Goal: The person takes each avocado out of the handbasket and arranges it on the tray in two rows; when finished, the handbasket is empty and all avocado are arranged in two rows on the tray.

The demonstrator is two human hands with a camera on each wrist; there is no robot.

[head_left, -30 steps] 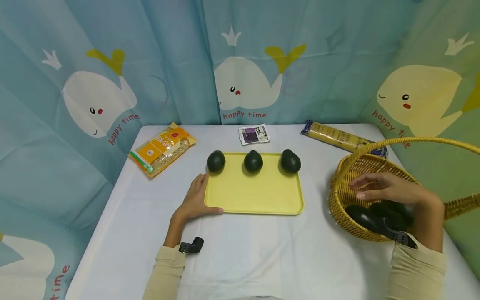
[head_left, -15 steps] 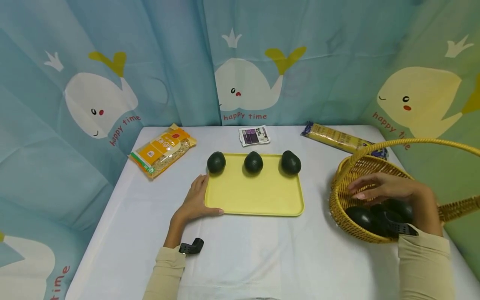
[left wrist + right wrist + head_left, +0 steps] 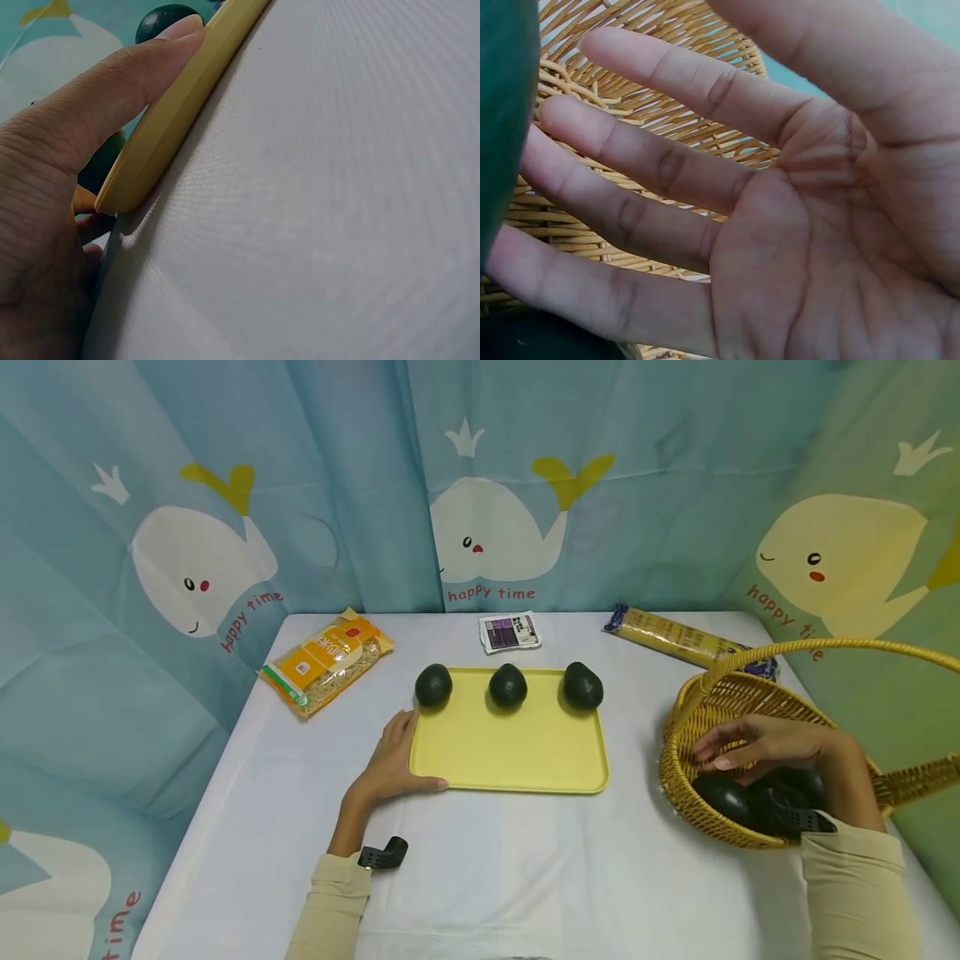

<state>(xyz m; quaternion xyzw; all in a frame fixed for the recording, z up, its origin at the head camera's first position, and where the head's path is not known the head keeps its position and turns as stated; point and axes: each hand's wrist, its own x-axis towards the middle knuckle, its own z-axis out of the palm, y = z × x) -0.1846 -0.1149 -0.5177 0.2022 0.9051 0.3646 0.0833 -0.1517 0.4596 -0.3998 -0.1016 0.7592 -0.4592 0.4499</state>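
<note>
My left hand (image 3: 390, 766) holds the near left corner of a yellow tray (image 3: 510, 752), thumb along the front rim and fingers against the left side. In the left wrist view the thumb (image 3: 142, 71) lies against the tray's outer wall. Three dark green avocados line the tray's far edge: a left one (image 3: 433, 686), a middle one (image 3: 507, 687) and a right one (image 3: 582, 687). My right hand (image 3: 787, 745) is inside a wicker basket (image 3: 678, 789), above several dark avocados (image 3: 722, 797). The right wrist view shows its fingers spread and nothing in the palm, fingertips right beside an avocado (image 3: 502, 112).
The basket's tall handle (image 3: 840, 645) arches over the right side. Along the back of the white table lie an orange food packet (image 3: 326, 662), a small white and purple packet (image 3: 510, 632) and a long yellow packet (image 3: 675, 637). Whale-print curtains (image 3: 352, 485) surround the table.
My right hand has sunk slightly lower in the basket, its fingers bending a little more toward the avocados. The left hand and the tray stay in place.
</note>
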